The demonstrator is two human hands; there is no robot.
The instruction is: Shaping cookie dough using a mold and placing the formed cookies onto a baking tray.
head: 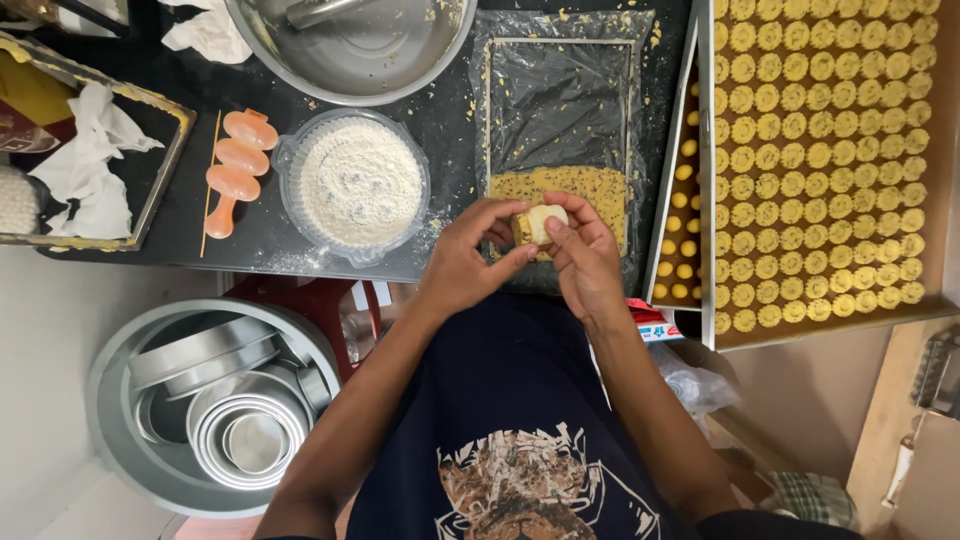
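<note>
Black table [250,240]: hands [585,250] pinching dough [540,222]

Can't really see much of the little mould [536,224] since both hands' fingers cover most of it, the steel bowl [350,50] is chopped off at the top edge, and the cookie tray [945,150] runs off upper right.

Small red, white and blue packet [655,325] under the tray edge

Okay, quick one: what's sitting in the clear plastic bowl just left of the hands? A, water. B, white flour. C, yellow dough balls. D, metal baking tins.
B: the clear plastic bowl is filled with white flour, beside the left hand.
</note>
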